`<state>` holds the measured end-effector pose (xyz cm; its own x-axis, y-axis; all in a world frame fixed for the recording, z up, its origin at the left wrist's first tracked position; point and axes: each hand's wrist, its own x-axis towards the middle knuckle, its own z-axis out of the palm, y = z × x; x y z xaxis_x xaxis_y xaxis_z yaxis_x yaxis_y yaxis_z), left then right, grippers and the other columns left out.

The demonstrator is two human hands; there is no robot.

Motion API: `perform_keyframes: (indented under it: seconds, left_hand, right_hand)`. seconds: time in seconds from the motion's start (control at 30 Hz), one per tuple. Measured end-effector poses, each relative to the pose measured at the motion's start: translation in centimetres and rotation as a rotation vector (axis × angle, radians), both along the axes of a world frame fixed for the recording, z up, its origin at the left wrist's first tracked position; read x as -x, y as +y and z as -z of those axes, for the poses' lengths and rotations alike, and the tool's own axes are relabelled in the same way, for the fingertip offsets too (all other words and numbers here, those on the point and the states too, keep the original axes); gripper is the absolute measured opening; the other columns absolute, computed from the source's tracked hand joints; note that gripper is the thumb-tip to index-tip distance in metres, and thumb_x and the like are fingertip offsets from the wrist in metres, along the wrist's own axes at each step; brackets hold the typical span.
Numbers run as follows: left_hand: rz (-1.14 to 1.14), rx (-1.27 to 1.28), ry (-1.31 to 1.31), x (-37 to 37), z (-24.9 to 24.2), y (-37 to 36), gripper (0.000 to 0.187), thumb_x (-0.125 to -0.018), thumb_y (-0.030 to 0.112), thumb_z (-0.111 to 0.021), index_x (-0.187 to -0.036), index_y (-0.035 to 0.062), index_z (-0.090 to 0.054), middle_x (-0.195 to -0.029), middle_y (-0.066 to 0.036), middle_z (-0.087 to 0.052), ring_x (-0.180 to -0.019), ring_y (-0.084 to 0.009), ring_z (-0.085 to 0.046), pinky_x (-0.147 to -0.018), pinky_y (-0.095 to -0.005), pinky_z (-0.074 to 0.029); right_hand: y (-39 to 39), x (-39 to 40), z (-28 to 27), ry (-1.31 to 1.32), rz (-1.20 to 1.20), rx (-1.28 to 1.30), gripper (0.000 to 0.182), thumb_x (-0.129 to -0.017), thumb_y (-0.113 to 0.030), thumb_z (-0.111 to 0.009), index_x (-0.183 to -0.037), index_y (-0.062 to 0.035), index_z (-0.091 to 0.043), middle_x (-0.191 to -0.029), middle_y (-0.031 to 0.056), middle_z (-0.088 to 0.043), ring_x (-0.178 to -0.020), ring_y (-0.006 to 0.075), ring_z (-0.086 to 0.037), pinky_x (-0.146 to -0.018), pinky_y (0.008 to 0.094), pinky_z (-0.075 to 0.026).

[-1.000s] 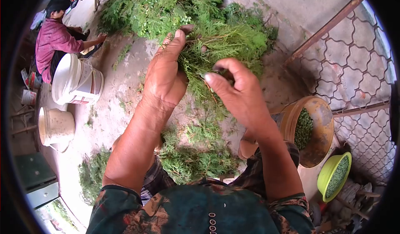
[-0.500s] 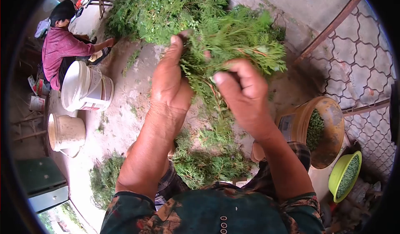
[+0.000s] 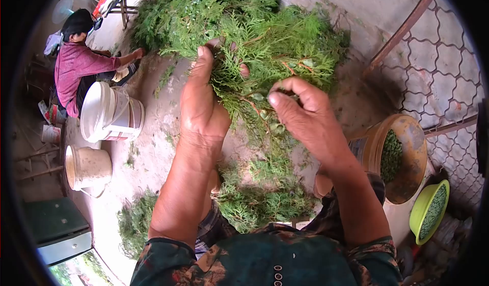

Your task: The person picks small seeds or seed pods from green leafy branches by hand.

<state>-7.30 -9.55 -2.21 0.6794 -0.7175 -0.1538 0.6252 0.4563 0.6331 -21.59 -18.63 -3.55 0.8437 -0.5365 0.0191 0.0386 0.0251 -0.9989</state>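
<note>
My left hand [image 3: 204,100] is closed around a leafy conifer branch [image 3: 267,57], its thumb up and its fingertips showing through the foliage. Small green cones [image 3: 264,114] and orange-brown twigs show along the branch. At the branch's lower right, my right hand [image 3: 316,118] pinches thumb and forefinger together at a green cone, partly hidden by the fingers. A large heap of cut conifer branches [image 3: 204,11] lies behind the held branch. More sprigs [image 3: 254,202] lie on the floor between my legs.
On the right are a tipped yellowish bucket [image 3: 415,159] with green cones inside, a lime-green basin [image 3: 420,209] of cones and a wire mesh panel [image 3: 433,77]. On the left stand a lidded white bucket [image 3: 97,113] and a beige bucket [image 3: 76,169]. Another person [image 3: 84,67] sits beyond them.
My right hand has drawn slightly right and down, with its fingertips still close to the branch. My left hand has shifted slightly left. The other person's arm has risen a little.
</note>
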Motion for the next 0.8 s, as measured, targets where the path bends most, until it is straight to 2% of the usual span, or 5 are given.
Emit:
perform_keyframes:
  seconds: [0.17,0.43,0.6,0.7,0.8]
  left_hand:
    - [-0.005,-0.047,-0.085,0.2,-0.1,0.2,0.028,-0.093,0.033,-0.049,-0.106,0.0087,-0.057,-0.098,-0.005,-0.060,-0.083,-0.0183,-0.058,-0.076,-0.0325,-0.050]
    - [-0.007,-0.099,-0.063,0.6,-0.4,-0.1,0.028,-0.094,0.030,-0.049,-0.107,0.0068,-0.056,-0.096,-0.006,-0.060,-0.083,-0.0164,-0.057,-0.072,-0.0312,-0.050]
    - [0.048,0.034,-0.020,-1.2,0.9,0.6,0.026,-0.094,0.024,-0.047,-0.108,0.0020,-0.052,-0.087,-0.008,-0.055,-0.066,-0.0117,-0.045,-0.056,-0.0228,-0.042]
    - [0.104,0.236,0.111,-3.6,2.0,1.5,0.027,-0.095,0.024,-0.047,-0.107,0.0005,-0.051,-0.088,-0.010,-0.052,-0.067,-0.0121,-0.046,-0.055,-0.0235,-0.042]
    - [0.013,0.120,0.052,-2.2,0.7,1.0,0.027,-0.095,0.023,-0.046,-0.106,0.0001,-0.052,-0.089,-0.009,-0.053,-0.068,-0.0119,-0.046,-0.055,-0.0238,-0.042]
  right_hand:
    - [0.0,0.3,0.4,0.041,-0.006,0.380,0.026,-0.089,-0.011,-0.056,-0.112,0.0017,-0.052,-0.092,0.0063,-0.059,-0.077,0.0120,-0.054,-0.069,0.0237,-0.045]
    - [0.2,0.2,0.9,-0.023,0.006,0.871,0.026,-0.086,-0.003,-0.055,-0.111,0.0011,-0.052,-0.090,0.0172,-0.062,-0.077,0.0317,-0.060,-0.072,0.0317,-0.048]
    - [1.0,-0.5,0.7,-0.205,0.247,0.455,0.016,-0.082,-0.001,-0.052,-0.098,0.0002,-0.051,-0.073,0.0141,-0.057,-0.060,0.0216,-0.056,-0.055,0.0339,-0.046]
    - [-1.4,1.5,-2.0,-0.345,0.088,-0.531,0.010,-0.087,-0.013,-0.047,-0.090,-0.0044,-0.051,-0.067,0.0027,-0.049,-0.042,0.0056,-0.035,-0.038,0.0215,-0.031]
    - [-1.3,1.7,-2.0,-0.371,0.000,-0.767,0.020,-0.091,-0.028,-0.047,-0.090,-0.0088,-0.053,-0.065,0.0008,-0.050,-0.039,0.0028,-0.030,-0.034,0.0197,-0.024]
